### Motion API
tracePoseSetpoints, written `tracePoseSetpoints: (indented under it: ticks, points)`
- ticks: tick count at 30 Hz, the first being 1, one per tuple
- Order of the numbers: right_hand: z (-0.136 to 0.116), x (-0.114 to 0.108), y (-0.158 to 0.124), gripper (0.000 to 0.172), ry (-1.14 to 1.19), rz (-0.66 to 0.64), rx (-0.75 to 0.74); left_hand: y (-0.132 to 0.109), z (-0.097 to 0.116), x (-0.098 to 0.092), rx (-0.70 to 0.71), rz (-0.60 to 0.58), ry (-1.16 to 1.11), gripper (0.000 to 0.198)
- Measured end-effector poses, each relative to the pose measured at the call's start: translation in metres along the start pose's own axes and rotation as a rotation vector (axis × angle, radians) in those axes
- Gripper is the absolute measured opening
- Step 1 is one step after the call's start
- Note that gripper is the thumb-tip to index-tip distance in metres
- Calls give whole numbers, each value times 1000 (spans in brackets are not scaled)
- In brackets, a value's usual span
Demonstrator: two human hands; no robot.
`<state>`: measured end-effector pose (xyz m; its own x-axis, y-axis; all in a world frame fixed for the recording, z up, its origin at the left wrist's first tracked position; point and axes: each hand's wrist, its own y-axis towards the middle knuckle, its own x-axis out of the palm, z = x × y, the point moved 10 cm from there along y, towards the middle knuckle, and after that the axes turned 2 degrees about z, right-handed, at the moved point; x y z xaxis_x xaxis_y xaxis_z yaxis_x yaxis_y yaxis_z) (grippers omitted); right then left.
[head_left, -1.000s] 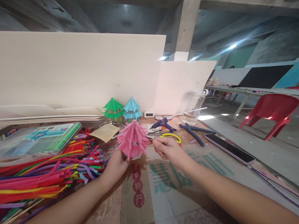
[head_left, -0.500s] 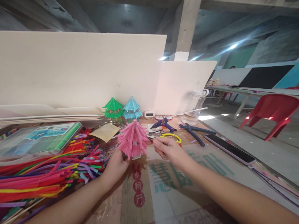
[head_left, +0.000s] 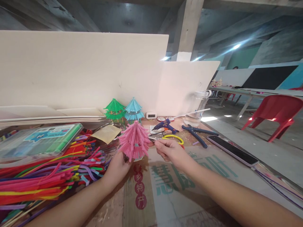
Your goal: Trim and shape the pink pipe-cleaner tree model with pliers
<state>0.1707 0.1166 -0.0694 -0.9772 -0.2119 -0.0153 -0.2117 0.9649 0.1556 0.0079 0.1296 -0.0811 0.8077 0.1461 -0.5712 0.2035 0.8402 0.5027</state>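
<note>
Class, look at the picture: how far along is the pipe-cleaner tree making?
Done: green tree and blue tree stand by the board. In hand: left hand holds the pink tree, right hand pinches its edge. Left: probably little on it; loose pipe cleaners lie unused.

Left hand cups base of pink tiered pipe-cleaner tree, tree upright above desk. Right hand pinches tree's right edge, fingers closed. Green pipe-cleaner tree and blue pipe-cleaner tree side by side behind, near white board. Heap of multicoloured pipe cleaners left. Blue glue gun, yellow-handled scissors, dark blue pliers, black phone right.
</note>
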Motion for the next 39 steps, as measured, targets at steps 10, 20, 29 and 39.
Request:
tracePoseSetpoints:
  ticks: [10, 20, 29, 39]
  points:
    - [-3, 0, 0, 56, 1, 9, -23, 0, 5, -1, 22, 10, 0, 22]
    - [-3, 0, 0, 55, -26, 11, -27, 1, 5, 0, 39, 2, 0, 22]
    - [-2, -1, 0, 54, -31, 12, -23, 1, 3, 0, 10, -6, 15, 19]
    - [-2, -1, 0, 53, -11, 17, -31, 1, 4, 0, 15, -16, 42, 24]
